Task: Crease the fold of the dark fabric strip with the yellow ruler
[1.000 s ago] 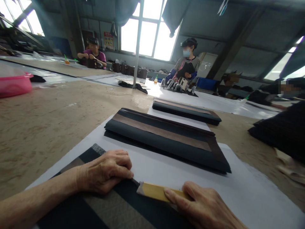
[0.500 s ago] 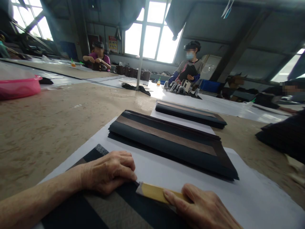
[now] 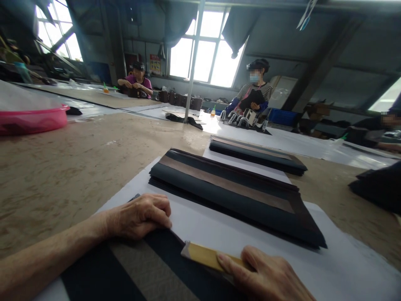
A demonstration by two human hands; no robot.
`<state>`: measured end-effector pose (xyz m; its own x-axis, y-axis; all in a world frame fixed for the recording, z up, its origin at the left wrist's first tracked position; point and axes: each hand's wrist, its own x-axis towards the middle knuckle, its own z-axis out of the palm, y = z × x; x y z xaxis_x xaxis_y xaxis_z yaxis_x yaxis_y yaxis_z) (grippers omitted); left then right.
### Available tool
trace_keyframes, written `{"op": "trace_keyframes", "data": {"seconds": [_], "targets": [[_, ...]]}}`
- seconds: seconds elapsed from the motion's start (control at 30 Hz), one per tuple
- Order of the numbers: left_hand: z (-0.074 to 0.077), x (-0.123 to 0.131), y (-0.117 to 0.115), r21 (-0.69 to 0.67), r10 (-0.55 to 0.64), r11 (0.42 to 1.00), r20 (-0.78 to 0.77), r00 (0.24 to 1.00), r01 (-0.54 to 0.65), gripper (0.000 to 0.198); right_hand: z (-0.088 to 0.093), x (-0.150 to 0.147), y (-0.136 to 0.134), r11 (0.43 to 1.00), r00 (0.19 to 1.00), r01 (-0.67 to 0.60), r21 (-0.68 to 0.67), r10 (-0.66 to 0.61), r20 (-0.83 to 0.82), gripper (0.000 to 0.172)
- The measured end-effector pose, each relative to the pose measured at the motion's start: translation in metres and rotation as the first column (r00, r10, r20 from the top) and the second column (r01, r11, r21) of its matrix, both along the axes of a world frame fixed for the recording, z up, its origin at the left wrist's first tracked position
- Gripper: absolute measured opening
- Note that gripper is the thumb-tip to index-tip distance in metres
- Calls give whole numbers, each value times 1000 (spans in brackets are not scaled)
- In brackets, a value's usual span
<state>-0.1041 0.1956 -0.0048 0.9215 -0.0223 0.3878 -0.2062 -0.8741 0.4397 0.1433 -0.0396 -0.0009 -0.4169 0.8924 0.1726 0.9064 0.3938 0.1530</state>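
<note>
My left hand (image 3: 140,216) is closed at the far edge of a dark panel (image 3: 102,274) with a brown band across it, its thumb and fingers pinching that edge. In my right hand (image 3: 266,269) is a flat yellow stick (image 3: 205,256) with a pale tip. That tip rests on the panel's edge, to the right of my left fingers. Underneath lies a white sheet (image 3: 194,223). Just beyond my hands is a stack of similar folded dark panels with brown bands (image 3: 222,184).
A second stack of banded panels (image 3: 257,155) lies farther back. At the left is a pink basin (image 3: 34,121); dark material (image 3: 376,184) is piled at the right. A thin pole (image 3: 190,83) rises from the table. Several people work around the far tables.
My left hand has slid left along the panel's edge, widening the gap to the stick's tip. The whole view has shifted slightly; my right hand still grips the stick.
</note>
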Motion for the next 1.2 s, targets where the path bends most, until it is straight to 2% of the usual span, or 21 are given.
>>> {"op": "trace_keyframes", "data": {"seconds": [0.2,0.53,0.9,1.07,1.2], "targets": [[0,0,-2,2,7,1000,11,1000,-7,24,0,-3,7,999,1000,-22,29,22,2,39],[0,0,-4,24,7,1000,41,999,-8,24,-3,-7,21,998,999,7,-67,-3,54,44],[0,0,-3,43,-22,999,38,999,20,26,-4,-10,32,995,1000,16,-95,-14,20,47],[10,-9,10,28,-32,999,-5,999,32,21,-9,-6,32,998,1000,-11,-57,11,12,48],[10,-20,23,17,-6,1000,8,1000,6,22,-8,-5,32,999,1000,-9,-49,9,9,49]]}}
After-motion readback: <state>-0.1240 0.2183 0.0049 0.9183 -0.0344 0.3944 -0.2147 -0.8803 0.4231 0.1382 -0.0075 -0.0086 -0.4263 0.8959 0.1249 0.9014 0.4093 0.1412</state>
